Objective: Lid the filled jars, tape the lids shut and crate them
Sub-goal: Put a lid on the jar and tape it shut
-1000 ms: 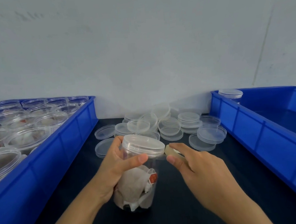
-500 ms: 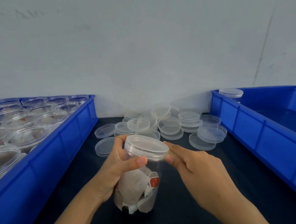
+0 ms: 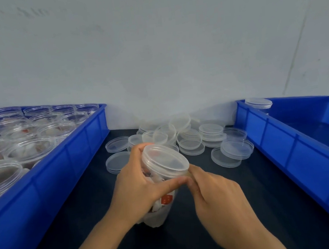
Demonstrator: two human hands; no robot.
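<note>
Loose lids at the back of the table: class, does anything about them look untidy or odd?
Yes. The loose lids lie in a jumbled heap against the wall, some overlapping and some tilted on edge, rather than in neat stacks. Nothing looks spilled or broken.

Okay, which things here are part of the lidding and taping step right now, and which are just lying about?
In use:
left hand gripping the jar
lid on that jar
right hand pinching at the lid's edge

Lying about:
loose lids on the table
left crate of open jars
right crate with one lidded jar
</note>
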